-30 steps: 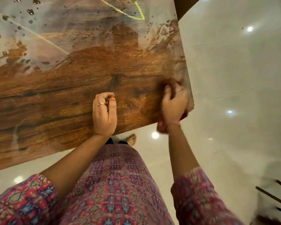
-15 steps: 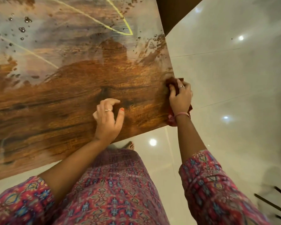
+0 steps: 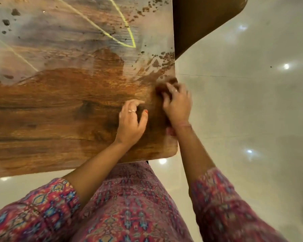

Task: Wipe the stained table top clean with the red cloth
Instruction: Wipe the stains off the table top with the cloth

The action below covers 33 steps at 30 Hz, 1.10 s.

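The wooden table top (image 3: 47, 123) fills the upper left; its near half is bare brown wood, its far half is covered by a whitish film with dark specks and yellow lines (image 3: 119, 20). My right hand (image 3: 177, 105) grips the red cloth (image 3: 162, 89) near the table's right edge, both blurred by motion; a bit of cloth shows under my wrist. My left hand (image 3: 132, 121) rests on the wood just left of it, fingers curled, thumb out, holding nothing.
A glossy white tiled floor (image 3: 243, 110) lies to the right and in front of the table. A dark brown piece of furniture (image 3: 199, 20) stands beyond the table's right edge. The table's rounded near-right corner (image 3: 173, 152) is close to my body.
My right hand has moved the cloth along the right edge toward the stained far part. My left hand has shifted right, closer to the right hand. The view has turned so the corner shows.
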### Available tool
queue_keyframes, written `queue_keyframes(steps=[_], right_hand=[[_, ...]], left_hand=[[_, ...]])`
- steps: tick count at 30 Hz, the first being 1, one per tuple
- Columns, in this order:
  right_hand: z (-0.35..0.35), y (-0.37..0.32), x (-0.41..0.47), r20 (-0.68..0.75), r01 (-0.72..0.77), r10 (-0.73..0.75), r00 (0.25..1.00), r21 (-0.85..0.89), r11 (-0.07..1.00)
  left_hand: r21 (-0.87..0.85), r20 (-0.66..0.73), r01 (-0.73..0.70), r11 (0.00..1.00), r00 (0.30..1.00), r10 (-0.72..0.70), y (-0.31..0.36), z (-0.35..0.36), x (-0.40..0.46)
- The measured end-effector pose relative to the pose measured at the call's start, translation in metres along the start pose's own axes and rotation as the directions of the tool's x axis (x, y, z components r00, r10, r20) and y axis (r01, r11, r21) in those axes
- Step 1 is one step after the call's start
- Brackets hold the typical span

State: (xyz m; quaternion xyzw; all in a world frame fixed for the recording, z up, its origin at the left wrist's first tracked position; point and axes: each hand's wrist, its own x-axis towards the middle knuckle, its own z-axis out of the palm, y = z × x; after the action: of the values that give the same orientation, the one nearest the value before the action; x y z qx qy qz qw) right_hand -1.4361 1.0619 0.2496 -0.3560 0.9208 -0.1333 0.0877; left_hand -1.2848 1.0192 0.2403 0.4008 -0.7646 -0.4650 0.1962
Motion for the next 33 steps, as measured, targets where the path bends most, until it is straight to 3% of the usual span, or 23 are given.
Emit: queue_keyframes(steps=[4, 11, 14, 20, 25, 28, 33], right_hand=[[0.003, -0.006, 0.093, 0.063, 0.11, -0.111, 0.992, 0.026, 0.994], [-0.026, 0.05, -0.085, 0.294, 0.377, -0.38, 0.877, 0.071, 0.924], [-0.028, 0.058, -0.078, 0.33, 0.465, -0.447, 0.832, 0.027, 0.885], [-0.006, 0.001, 0.109, 0.091, 0.332, -0.33, 0.939, 0.002, 0.943], [-0.002, -0.037, 0.211, 0.104, 0.215, -0.208, 0.972, -0.059, 0.975], [-0.003, -0.03, 0.162, 0.114, 0.288, -0.283, 0.952, -0.026, 0.957], [-0.015, 0.013, -0.002, 0.286, 0.504, -0.501, 0.817, 0.07, 0.861]], left_hand=[[0.031, -0.19, 0.116, 0.993, 0.976, -0.109, 0.0, 0.017, 0.004], [0.027, -0.267, 0.11, 0.994, 0.958, -0.099, -0.003, 0.022, 0.005], [0.036, -0.279, 0.114, 0.993, 0.955, -0.099, -0.002, 0.023, 0.005], [0.02, -0.268, 0.116, 0.993, 0.957, -0.107, -0.002, 0.02, 0.002], [0.019, -0.28, 0.11, 0.994, 0.955, -0.1, -0.003, 0.019, 0.001], [0.0, -0.294, 0.104, 0.995, 0.951, -0.1, -0.004, 0.019, 0.002], [-0.042, -0.303, 0.105, 0.994, 0.946, -0.113, -0.005, 0.018, 0.002]])
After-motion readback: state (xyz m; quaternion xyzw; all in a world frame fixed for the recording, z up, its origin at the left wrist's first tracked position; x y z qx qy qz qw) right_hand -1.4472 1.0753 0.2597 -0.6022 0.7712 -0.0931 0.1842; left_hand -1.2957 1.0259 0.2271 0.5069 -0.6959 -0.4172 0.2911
